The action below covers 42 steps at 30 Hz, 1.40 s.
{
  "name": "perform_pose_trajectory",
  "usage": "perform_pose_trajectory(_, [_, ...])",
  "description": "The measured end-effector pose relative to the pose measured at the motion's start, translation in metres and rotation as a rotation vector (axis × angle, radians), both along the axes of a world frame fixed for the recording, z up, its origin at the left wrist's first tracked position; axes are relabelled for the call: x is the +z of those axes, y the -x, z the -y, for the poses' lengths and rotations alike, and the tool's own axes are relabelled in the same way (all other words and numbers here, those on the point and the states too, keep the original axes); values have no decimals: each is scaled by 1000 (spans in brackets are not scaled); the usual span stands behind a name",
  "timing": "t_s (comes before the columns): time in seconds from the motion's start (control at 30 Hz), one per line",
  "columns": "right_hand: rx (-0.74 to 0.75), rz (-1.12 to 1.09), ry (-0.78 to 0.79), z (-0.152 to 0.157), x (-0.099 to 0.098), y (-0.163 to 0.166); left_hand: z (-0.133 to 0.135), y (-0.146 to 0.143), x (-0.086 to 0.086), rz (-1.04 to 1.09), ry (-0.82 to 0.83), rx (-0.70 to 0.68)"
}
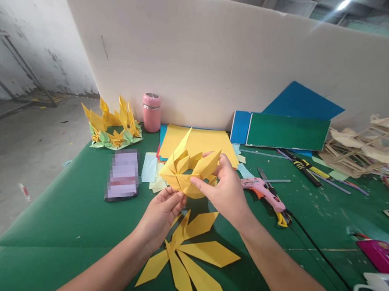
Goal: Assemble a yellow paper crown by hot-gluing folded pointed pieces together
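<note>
Both my hands hold a yellow folded-paper flower piece [186, 169] up over the green table [67, 214]. My left hand [162, 211] pinches its lower left edge with the fingers closed. My right hand [223, 187] grips its right side, thumb on the front and fingers behind. Directly below, several yellow folded paper petals [188, 255] lie fanned out on the table. A stack of yellow paper sheets [201, 140] lies just behind the held piece.
A finished yellow and green paper flower [112, 124] and a pink flask [152, 112] stand at the back left. A phone [123, 175] lies left of centre. A pink glue gun [266, 194], cutters, blue and green sheets [287, 131] and wooden sticks [362, 148] lie to the right.
</note>
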State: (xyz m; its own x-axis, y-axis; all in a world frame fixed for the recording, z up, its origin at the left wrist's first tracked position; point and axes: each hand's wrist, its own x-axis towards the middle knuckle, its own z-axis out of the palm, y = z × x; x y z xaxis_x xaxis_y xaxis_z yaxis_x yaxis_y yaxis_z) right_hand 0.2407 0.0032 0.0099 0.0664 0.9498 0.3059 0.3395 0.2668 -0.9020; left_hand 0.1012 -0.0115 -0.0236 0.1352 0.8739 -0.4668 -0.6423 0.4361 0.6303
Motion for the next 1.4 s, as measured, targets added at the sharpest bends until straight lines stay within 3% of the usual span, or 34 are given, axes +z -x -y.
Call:
perform_pose_trajectory(0.33, [41, -7, -64, -1, -4, 0, 0, -1, 3, -5, 9, -10])
perform_pose_trajectory(0.5, [13, 67, 3, -2, -1, -1, 2, -1, 5, 2, -26, -43])
perform_pose_trajectory(0.73, [103, 59, 69, -7, 4, -6, 6, -1, -2, -6, -124, -158])
perform_pose_trajectory(1.0, [107, 87, 27, -6, 4, -7, 6, -3, 5, -4, -91, -163])
perform_pose_trajectory(1.3, [110, 115, 59, -5, 7, -8, 2, 2, 0, -91, -78, -159])
perform_pose_trajectory(1.4, [112, 130, 60, -4, 7, -7, 1, 3, 1, -32, -112, -184])
